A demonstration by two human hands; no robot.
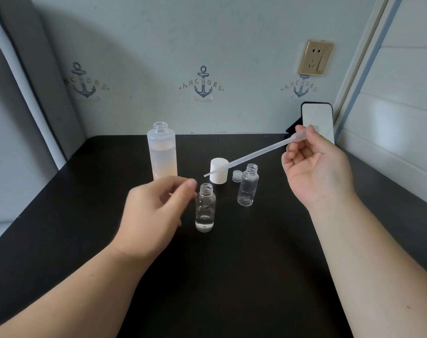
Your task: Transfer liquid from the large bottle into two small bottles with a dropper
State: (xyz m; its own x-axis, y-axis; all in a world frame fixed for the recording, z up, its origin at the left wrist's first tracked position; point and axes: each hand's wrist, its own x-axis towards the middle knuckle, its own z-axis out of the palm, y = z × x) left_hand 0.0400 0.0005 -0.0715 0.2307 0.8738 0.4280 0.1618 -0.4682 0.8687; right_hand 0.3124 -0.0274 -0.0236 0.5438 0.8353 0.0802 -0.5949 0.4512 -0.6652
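Note:
A tall frosted large bottle (162,152), uncapped and partly filled, stands at the back of the black table (232,276). One small clear bottle (205,208) holds a little liquid at its bottom. A second small bottle (248,184) stands to its right and looks empty. My right hand (316,167) pinches the bulb of a translucent dropper (249,156), whose tip points down-left above the white cap. My left hand (156,215) hovers just left of the nearer small bottle with loosely curled fingers, holding nothing; I see a small gap between them.
A white cap (219,171) and a small clear cap (236,176) sit between the bottles. A phone (317,120) leans against the wall at the back right. A wall socket (316,57) is above it.

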